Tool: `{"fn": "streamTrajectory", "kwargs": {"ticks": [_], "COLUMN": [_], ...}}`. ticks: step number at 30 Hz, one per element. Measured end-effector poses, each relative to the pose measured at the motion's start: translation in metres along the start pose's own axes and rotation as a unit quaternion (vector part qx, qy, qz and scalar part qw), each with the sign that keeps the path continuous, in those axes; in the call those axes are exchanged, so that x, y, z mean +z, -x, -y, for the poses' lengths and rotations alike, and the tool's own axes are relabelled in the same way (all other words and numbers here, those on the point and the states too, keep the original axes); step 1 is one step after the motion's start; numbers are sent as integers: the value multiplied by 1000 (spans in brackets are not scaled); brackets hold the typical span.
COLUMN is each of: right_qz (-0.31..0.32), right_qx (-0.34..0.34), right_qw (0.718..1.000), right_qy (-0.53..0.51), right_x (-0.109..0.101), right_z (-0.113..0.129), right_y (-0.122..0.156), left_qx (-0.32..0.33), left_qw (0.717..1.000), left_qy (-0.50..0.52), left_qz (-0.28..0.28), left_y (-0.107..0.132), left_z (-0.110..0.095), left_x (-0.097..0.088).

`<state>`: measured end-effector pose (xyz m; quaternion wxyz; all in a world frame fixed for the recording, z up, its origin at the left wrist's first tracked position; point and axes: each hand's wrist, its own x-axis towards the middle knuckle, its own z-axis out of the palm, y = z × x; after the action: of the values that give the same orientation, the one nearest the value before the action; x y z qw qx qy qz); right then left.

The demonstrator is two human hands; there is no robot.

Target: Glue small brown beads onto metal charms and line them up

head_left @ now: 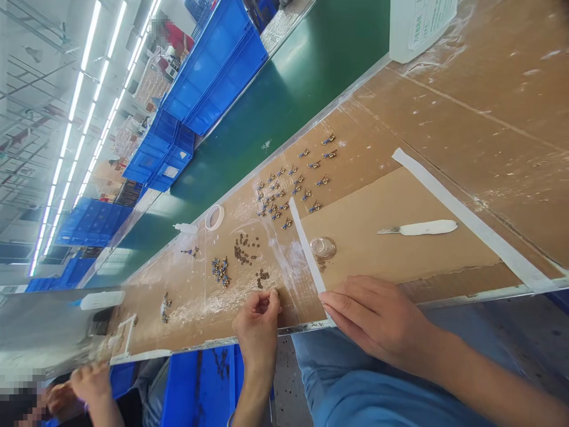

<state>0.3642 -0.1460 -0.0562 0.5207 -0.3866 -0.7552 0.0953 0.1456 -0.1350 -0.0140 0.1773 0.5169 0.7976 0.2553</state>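
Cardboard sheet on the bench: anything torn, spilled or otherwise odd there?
The cardboard sheet looks ragged along its near edge, as if torn. Darker patch beside the round clear dish: spill or shadow, can't tell.

Brightly lit by ceiling tubes at upper left. Glaring in white patches off the brown surface and green strip. Stretched toward the edges, softer in the far background, pixelated at lower left.
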Motion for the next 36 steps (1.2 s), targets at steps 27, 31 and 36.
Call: {"fn": "streamTrajectory", "kwargs": {"ticks": [27,31,36], "right_qz": [51,40,33], "right_qx": [52,41,34], "right_qw": [978,980,987], "right_qy": [-195,-189,-154], "right_x": [8,9,8], "right_z": [24,25,27], "right_y": [-13,-15,-22], "left_qx": [-26,-34,-11], "left_qw": [949,943,941], "left_qy": [307,322,310], "left_qz": [67,76,136], "left_y": [63,64,47], "left_z": [-47,-45,-38], "left_x": [-16,-16,-23]}}
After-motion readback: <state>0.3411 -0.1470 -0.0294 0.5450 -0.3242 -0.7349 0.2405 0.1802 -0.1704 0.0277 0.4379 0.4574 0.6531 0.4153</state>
